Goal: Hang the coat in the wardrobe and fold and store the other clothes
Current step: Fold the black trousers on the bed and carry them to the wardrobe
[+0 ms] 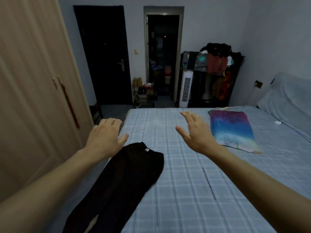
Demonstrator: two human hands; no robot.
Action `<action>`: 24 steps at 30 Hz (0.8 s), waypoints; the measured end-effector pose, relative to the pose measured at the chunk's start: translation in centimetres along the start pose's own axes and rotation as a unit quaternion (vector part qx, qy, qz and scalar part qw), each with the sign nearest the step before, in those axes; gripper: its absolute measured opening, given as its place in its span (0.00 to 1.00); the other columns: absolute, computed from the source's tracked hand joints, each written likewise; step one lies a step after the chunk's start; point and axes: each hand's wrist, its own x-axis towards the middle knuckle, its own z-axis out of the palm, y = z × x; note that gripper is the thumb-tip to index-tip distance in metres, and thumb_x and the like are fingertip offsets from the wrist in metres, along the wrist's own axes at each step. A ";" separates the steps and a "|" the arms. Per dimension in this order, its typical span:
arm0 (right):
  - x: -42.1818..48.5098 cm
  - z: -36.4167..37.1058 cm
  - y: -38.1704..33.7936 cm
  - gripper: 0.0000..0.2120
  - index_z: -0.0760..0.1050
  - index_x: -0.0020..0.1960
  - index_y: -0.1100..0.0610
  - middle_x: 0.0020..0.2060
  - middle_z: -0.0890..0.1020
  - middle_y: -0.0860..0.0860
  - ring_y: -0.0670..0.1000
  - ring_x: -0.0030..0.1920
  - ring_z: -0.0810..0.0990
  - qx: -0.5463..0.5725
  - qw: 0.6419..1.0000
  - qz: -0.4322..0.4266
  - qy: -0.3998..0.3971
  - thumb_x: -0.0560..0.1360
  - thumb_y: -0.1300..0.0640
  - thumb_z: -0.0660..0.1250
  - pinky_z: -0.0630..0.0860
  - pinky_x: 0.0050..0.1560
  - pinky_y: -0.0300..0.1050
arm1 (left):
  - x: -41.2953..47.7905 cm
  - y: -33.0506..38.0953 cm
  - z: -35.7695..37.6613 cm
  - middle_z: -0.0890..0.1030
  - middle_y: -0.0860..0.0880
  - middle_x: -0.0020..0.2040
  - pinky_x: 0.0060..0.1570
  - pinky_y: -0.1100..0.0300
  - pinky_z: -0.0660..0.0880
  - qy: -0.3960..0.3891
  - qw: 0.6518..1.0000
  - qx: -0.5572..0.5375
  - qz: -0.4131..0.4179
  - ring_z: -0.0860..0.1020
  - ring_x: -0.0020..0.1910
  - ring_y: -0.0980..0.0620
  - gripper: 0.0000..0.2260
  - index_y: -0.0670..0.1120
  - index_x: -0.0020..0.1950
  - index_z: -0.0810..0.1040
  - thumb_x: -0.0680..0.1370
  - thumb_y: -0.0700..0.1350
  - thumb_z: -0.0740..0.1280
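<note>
Black trousers [122, 180] lie flat along the left edge of the bed [185, 174], waistband toward the far end. My left hand [106, 137] hovers just above that waistband, fingers loose, holding nothing. My right hand [196, 132] hangs spread and empty, beside a folded rainbow-coloured cloth [234, 130].

A bedroom, counted: one bed [185, 182], one pair of black trousers [127, 174], one folded multicoloured cloth [232, 130] and two bare hands, a left hand [104, 137] and a right hand [196, 133]; also one wardrobe [33, 81], one dark door [104, 56], one open doorway [162, 56], one tower fan [186, 88], one clothes rack [215, 73], one shoe rack [143, 93]
</note>
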 end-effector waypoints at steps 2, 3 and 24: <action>1.0 0.6 2.1 0.31 0.59 0.78 0.56 0.75 0.65 0.55 0.55 0.75 0.62 0.003 1.000 0.005 -0.009 0.81 0.41 0.57 0.59 0.75 0.54 | 1.6 1.0 0.4 0.72 0.49 0.69 0.63 0.49 0.70 -0.011 1.000 0.009 -0.008 0.69 0.68 0.47 0.24 0.48 0.70 0.70 0.79 0.59 0.62; 1.6 0.9 3.1 0.31 0.59 0.78 0.56 0.75 0.65 0.55 0.55 0.75 0.62 0.006 1.000 0.006 -0.013 0.81 0.41 0.58 0.59 0.75 0.54 | 2.2 1.6 0.8 0.72 0.49 0.69 0.63 0.49 0.70 -0.014 1.000 0.012 -0.011 0.69 0.68 0.47 0.24 0.48 0.70 0.70 0.79 0.59 0.62; 9.1 12.7 7.8 0.30 0.59 0.78 0.55 0.75 0.65 0.54 0.54 0.76 0.60 0.066 0.993 0.020 -0.096 0.81 0.43 0.58 0.58 0.74 0.53 | 8.8 -1.8 11.2 0.72 0.49 0.68 0.62 0.49 0.71 -0.106 0.993 0.013 -0.058 0.69 0.66 0.47 0.24 0.49 0.70 0.69 0.79 0.61 0.60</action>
